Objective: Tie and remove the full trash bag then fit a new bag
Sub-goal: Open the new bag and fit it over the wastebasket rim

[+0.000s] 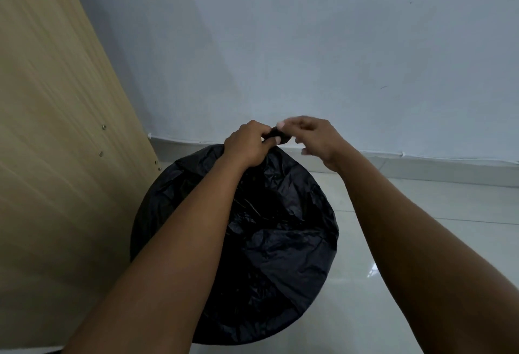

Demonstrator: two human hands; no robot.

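A full black trash bag [280,241] bulges up in the lower middle of the head view, covering the bin beneath it so that no bin shows. Its gathered top [276,135] is drawn up into a twisted neck at the far side. My left hand [248,144] grips that neck from the left, fingers curled round the plastic. My right hand [314,140] pinches the end of the neck from the right with thumb and forefinger, its other fingers loosely bent. Both forearms reach forward over the bag.
A light wooden cabinet side [56,129] stands close on the left, touching the bag. A pale blue wall [309,44] rises right behind the bag, with a white skirting [421,159] along its foot. Glossy white floor tiles [421,241] spread to the right.
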